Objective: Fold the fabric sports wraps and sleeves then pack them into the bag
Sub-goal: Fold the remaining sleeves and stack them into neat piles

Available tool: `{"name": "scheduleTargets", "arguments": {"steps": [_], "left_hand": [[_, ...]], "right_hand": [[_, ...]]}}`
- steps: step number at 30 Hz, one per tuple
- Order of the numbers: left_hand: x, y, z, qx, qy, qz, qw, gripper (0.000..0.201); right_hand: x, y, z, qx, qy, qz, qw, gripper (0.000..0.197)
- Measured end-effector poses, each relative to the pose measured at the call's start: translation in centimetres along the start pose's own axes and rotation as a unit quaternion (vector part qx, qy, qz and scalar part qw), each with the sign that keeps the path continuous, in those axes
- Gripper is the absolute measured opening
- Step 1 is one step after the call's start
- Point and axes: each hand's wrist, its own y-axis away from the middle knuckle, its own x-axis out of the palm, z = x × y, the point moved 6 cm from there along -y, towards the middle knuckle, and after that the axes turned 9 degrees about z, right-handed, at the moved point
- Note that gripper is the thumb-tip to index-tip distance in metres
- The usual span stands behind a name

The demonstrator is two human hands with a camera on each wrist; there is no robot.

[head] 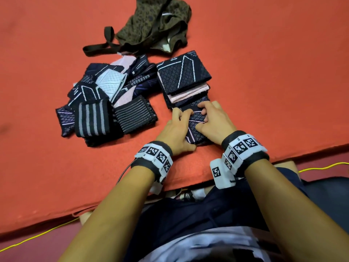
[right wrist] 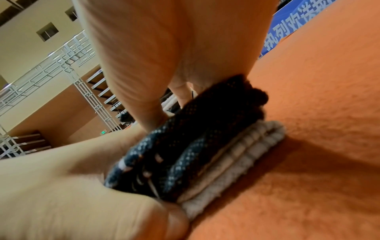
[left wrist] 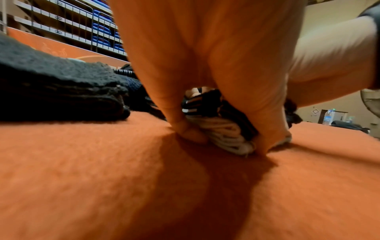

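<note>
A dark patterned sleeve (head: pixel 195 121) with a pale lining lies folded on the red cloth, close to the table's front edge. My left hand (head: pixel 175 131) grips its left side, fingers curled on top and thumb at the near edge. On its right side my right hand (head: pixel 215 120) pinches it with curled fingers. The left wrist view shows my left hand (left wrist: pixel 205 65) pressing the sleeve (left wrist: pixel 224 133) down. Seen from the right wrist, the right hand (right wrist: pixel 144 48) holds the layered sleeve (right wrist: pixel 185 146). The olive camouflage bag (head: pixel 154 25) lies open at the back.
A neat stack of folded sleeves (head: pixel 183 76) sits just behind my hands. A loose pile of dark and striped wraps (head: pixel 105 99) spreads to the left. The red-covered table (head: pixel 264 72) ends in a slanting front edge, with a yellow cable (head: pixel 37 235) on the floor.
</note>
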Motion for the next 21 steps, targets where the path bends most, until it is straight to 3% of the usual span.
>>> {"name": "scheduleTargets", "arguments": {"steps": [10, 16, 18, 21], "left_hand": [[-0.1, 0.3, -0.4, -0.018, -0.029, -0.005, 0.999, 0.106], [-1.6, 1.0, -0.4, -0.02, -0.02, 0.037, 0.999, 0.105], [-2.4, 1.4, -0.4, -0.019, 0.032, 0.036, 0.999, 0.091], [-4.7, 2.1, 0.3, -0.017, 0.105, 0.008, 0.994, 0.048]], "right_hand": [[0.0, -0.2, -0.1, 0.0, 0.005, -0.008, 1.0, 0.056], [-0.3, -0.1, 1.0, 0.014, 0.049, 0.031, 0.998, 0.054], [-0.6, -0.2, 1.8, 0.009, 0.062, 0.039, 0.997, 0.05], [-1.1, -0.3, 3.3, -0.009, 0.075, 0.047, 0.996, 0.035]]}}
